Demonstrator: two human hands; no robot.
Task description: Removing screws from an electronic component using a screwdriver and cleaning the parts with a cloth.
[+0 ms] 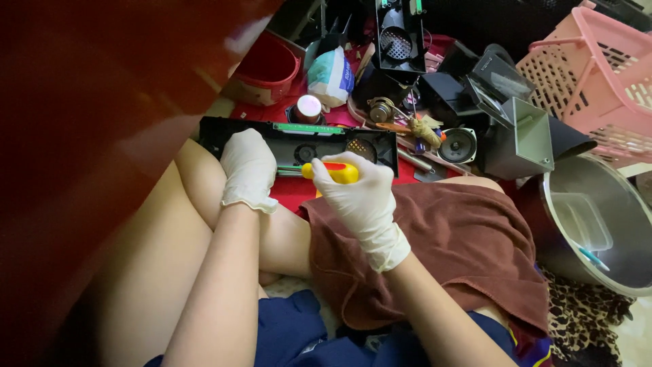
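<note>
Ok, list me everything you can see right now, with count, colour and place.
Screwdriver: one, yellow and red handle, in the right hand, shaft pointing left.
Long casing: one, black with a green strip, across the knees, under both hands.
Cloth: one, brown, over the right thigh.
Bucket: one, red, top left of centre.
Basket: one, pink, top right.
Metal pot: one, silver, right edge, with a clear tub inside.
Loose speaker: one, black, right of the casing.
Grey box: one, beside the speaker.
Left hand: white glove, resting on the casing.
Right hand: white glove, gripping the screwdriver.
</note>
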